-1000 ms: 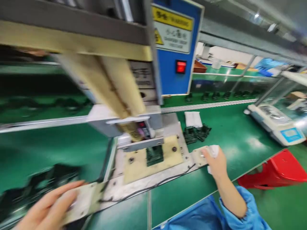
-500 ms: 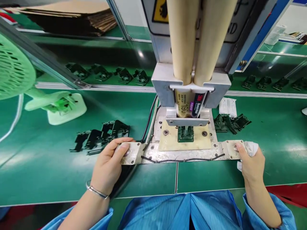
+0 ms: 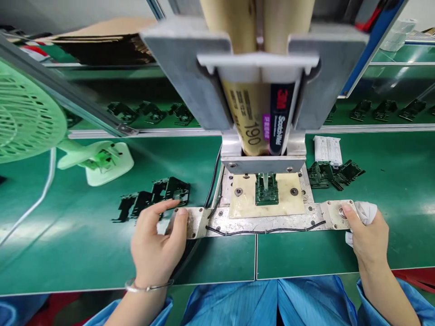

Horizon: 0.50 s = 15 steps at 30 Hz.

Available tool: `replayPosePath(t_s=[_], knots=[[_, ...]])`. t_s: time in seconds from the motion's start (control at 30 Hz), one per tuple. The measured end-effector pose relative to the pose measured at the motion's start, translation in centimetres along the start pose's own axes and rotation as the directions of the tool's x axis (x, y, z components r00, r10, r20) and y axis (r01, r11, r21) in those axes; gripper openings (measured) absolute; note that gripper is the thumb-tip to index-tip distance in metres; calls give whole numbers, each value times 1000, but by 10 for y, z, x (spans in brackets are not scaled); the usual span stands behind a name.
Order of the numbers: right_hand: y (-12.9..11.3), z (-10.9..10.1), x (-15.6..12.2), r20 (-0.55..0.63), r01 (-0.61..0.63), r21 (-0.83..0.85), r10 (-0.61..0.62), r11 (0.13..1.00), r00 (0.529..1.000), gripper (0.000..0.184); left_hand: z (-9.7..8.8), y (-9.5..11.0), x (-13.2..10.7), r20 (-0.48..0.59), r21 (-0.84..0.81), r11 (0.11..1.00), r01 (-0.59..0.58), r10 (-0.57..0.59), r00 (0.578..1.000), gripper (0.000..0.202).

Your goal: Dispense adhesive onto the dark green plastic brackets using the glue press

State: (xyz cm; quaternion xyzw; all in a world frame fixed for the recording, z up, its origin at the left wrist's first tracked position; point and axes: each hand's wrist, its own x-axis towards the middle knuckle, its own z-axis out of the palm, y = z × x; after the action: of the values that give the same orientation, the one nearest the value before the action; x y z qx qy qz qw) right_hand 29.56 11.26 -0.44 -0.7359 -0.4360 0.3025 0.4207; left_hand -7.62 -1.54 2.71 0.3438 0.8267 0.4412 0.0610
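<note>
My left hand (image 3: 158, 244) is at the left button box (image 3: 195, 222). Its thumb lies over the box's left end, and the index finger reaches out apart from it. My right hand (image 3: 370, 240) has its thumb on the button of the right box (image 3: 340, 214), with a crumpled white wipe (image 3: 366, 212) tucked in its fingers. Between the boxes, a green circuit board (image 3: 267, 190) sits on a cream fixture plate (image 3: 244, 206). Above it, a metal holder carries a two-barrel glue cartridge (image 3: 251, 122), its nozzle (image 3: 265, 181) pointing down at the board.
Dark circuit boards (image 3: 152, 194) lie left of the fixture; more boards (image 3: 335, 174) and white packets (image 3: 328, 149) lie to its right. A green fan (image 3: 30, 113) stands on the left. Black cables (image 3: 215, 176) run beside the fixture. A board-lined shelf and stacked cardboard (image 3: 102, 34) are behind.
The cartridge and its holder have risen and look much larger. My left hand's fingers have spread and loosened from the button box. My right hand keeps its place; the whole view has shifted slightly.
</note>
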Motion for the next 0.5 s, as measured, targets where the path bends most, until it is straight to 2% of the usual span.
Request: replayPosePath(t_s=[0.03, 0.07, 0.1, 0.13, 0.17, 0.23, 0.3, 0.33, 0.4, 0.5], knots=[[1, 0, 0, 0, 7, -9, -7, 1000, 1000, 59, 0, 9, -3, -56, 71, 989, -127, 131, 990, 26], [2, -1, 0, 3, 19, -17, -19, 1000, 1000, 59, 0, 20, -6, -58, 119, 963, -241, 249, 967, 25], [3, -1, 0, 7, 32, -21, -32, 999, 999, 59, 1, 30, -8, -2, 128, 938, -323, 326, 946, 26], [4, -2, 0, 12, 46, -18, -45, 999, 999, 58, 4, 41, -9, 99, 95, 926, -366, 357, 929, 30], [6, -2, 0, 16, 53, -11, -53, 999, 998, 58, 8, 51, -8, 222, 29, 932, -362, 348, 911, 38], [8, -3, 1, 19, 54, -8, -54, 998, 998, 57, 20, 68, -4, 447, -92, 946, -311, 318, 836, 59], [9, -4, 1, 19, 53, -17, -53, 998, 998, 56, 34, 79, 4, 584, -157, 949, -274, 313, 749, 79], [10, -4, 2, 22, 54, -18, -54, 998, 998, 56, 41, 82, 9, 628, -171, 951, -258, 306, 716, 82], [11, -4, 2, 24, 59, -18, -59, 998, 998, 55, 54, 86, 15, 689, -178, 960, -215, 278, 670, 72], [11, -4, 3, 22, 65, -9, -65, 998, 998, 53, 65, 88, 18, 721, -232, 965, -121, 254, 645, 51]])
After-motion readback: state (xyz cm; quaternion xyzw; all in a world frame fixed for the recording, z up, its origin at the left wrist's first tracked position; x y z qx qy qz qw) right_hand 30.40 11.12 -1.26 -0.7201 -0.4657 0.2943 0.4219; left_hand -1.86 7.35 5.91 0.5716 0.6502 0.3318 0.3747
